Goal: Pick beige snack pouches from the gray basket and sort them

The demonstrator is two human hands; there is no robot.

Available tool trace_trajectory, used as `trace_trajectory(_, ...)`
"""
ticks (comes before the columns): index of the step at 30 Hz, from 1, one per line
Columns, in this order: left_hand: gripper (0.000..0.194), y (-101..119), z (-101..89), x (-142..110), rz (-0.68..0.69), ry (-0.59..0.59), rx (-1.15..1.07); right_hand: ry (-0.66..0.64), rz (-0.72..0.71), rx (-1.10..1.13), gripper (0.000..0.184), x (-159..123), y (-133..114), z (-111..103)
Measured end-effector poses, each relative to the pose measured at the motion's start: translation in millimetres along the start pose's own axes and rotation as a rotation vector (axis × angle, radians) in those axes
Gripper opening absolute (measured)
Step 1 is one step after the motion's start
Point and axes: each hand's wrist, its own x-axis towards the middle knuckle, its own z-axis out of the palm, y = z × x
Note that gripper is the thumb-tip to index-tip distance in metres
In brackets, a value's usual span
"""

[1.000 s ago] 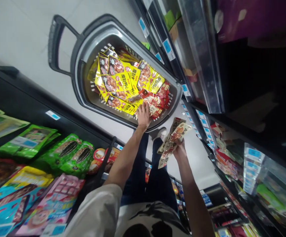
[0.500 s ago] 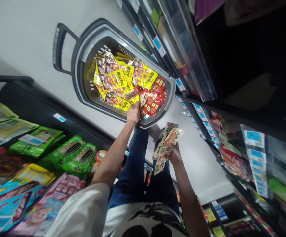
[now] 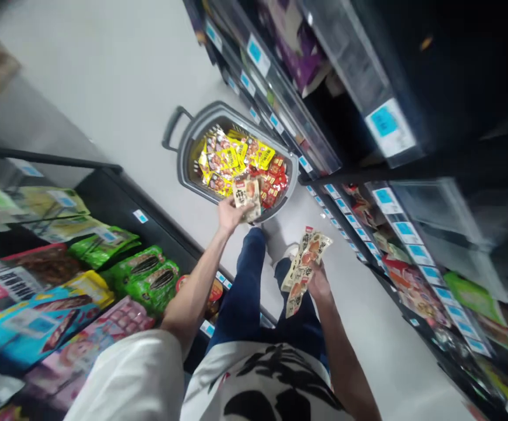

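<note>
A pale snack packet (image 3: 245,197) was held up in the left hand (image 3: 228,214), its lower edge pinched between thumb and fingers, just above the near rim of a grey basket (image 3: 186,153) that stood on the light floor (image 3: 117,76). The print on the packet could not be read. The basket was seen filled with yellow packets (image 3: 226,159) and red packets (image 3: 275,174); part of the red ones was covered by the raised packet, and the basket's near wall was hidden behind the hand. A dark handle (image 3: 172,126) stuck out from its far end.

A fanned bunch of pale packets (image 3: 305,260) was gripped in the right hand (image 3: 317,285), the fingers closed about the bunch's lower end; how many were held could not be made out. The hand was kept well apart from the basket, above the blue trousers (image 3: 240,292).

Green bags (image 3: 148,278) were seen on the shelf at the left, blurred. The right-hand shelves (image 3: 394,204) were lost largely in shadow, their blue price tags (image 3: 384,120) illegible.
</note>
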Motion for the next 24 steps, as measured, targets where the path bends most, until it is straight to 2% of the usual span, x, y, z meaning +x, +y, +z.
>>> trace_trajectory(2,0.060,29.9,-17.8,-65.3,-0.044,-0.028,-0.241,-0.045,-0.015,-0.011,0.044,-31.7,-17.4,-2.2)
trace_trajectory(5,0.066,73.9,-38.7,-174.6,-0.158,-0.181,-0.527,-0.119,-0.037,-0.018,0.046,-93.4,-49.5,-3.3)
trace_trajectory(9,0.066,117.8,-55.3,-311.6,-0.166,-0.342,-0.657,-0.178,-0.055,-0.025,0.047,-192.4,-95.7,-4.8)
trace_trajectory(12,0.068,132.6,-62.2,-390.1,-0.139,-0.363,-0.667,-0.162,-0.084,-0.006,0.040,-259.9,-121.2,-9.0)
trace_trajectory(14,0.066,134.7,-67.5,-429.6,-0.154,-0.363,-0.657,-0.121,-0.114,0.024,0.037,-295.5,-129.9,-12.3)
trace_trajectory(17,0.062,132.8,-78.9,-471.2,-0.225,-0.433,-0.646,-0.047,-0.205,0.079,0.040,-335.0,-131.1,-14.0)
trace_trajectory(21,0.060,132.9,-95.0,-499.4,-0.310,-0.629,-0.569,0.098,-0.367,0.196,0.047,-369.6,-119.9,-3.5)
trace_trajectory(24,0.064,137.6,-106.1,-508.1,-0.277,-0.799,-0.537,0.150,-0.411,0.303,0.050,-388.3,-106.2,11.8)
